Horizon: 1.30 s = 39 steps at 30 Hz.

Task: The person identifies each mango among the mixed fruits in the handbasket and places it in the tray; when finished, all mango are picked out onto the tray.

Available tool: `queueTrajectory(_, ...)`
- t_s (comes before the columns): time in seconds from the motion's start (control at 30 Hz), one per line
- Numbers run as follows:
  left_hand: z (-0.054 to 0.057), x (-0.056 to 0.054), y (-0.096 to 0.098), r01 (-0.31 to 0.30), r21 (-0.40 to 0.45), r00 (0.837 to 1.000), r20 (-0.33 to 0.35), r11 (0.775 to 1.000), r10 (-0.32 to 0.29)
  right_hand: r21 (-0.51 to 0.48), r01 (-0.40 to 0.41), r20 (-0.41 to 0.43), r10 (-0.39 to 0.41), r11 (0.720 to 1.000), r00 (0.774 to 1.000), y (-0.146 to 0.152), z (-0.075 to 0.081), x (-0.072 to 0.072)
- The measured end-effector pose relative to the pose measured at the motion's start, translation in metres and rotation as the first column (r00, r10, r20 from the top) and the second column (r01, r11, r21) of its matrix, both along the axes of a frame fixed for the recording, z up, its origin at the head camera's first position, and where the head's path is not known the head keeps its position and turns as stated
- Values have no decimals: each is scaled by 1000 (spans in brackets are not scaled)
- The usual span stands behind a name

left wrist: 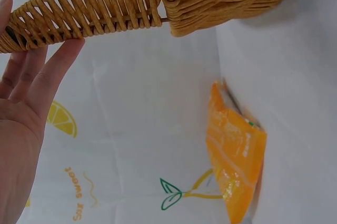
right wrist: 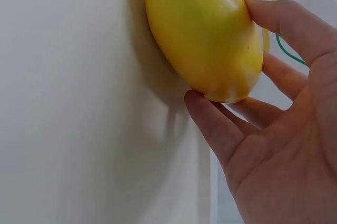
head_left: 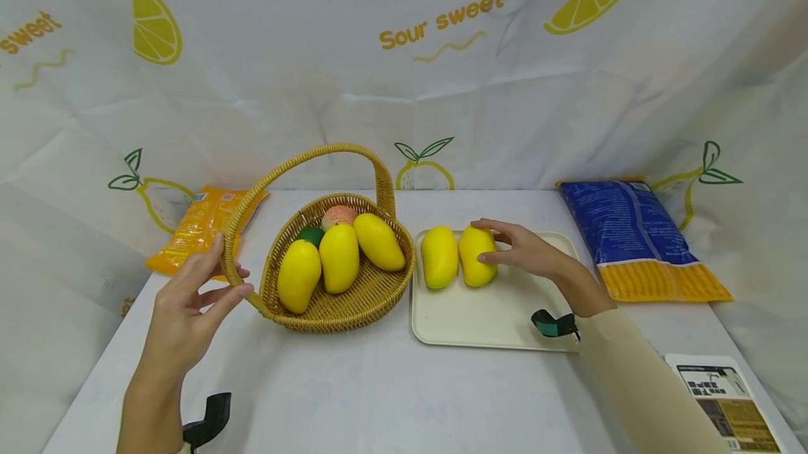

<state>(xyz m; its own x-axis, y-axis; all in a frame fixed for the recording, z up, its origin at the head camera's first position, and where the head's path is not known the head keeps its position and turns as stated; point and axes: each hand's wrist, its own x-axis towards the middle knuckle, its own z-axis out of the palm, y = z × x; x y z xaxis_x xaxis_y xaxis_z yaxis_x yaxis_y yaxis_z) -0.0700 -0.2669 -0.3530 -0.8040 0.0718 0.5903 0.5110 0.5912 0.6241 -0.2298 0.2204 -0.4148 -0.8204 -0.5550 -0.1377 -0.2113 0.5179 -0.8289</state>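
A wicker basket [head_left: 360,306] with a tall arched handle [head_left: 297,163] holds three yellow mangoes, a green fruit [head_left: 311,235] and a pinkish fruit [head_left: 339,216]. My left hand [head_left: 186,310] holds the lower left side of that handle between thumb and fingers; the left wrist view shows the woven handle [left wrist: 89,5] against the fingertips. On a cream tray [head_left: 473,321] lie two more mangoes. With thumb and fingers on either side, my right hand [head_left: 527,250] grips the right-hand mango [head_left: 475,257]. The other mango [head_left: 439,257] lies just left of it.
An orange packet [head_left: 192,229] lies behind the basket at left. Right of the tray rests a blue and yellow bag [head_left: 637,236]. A printed card [head_left: 722,405] is near the table's right edge. A white printed cloth [head_left: 284,89] hangs behind the table.
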Motion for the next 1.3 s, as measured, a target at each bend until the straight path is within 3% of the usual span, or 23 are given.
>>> queueTrajectory(0.7, 0, 1, 1, -4, -4, 1000, 8, 1000, 4, 11, 27, -4, -27, 1000, 1000, 2, -3, 0)
queueTrajectory(1.3, 0, 0, 0, -6, -2, 1000, 11, 1000, 6, 67, 79, -51, -76, 995, 996, 6, 6, 5)
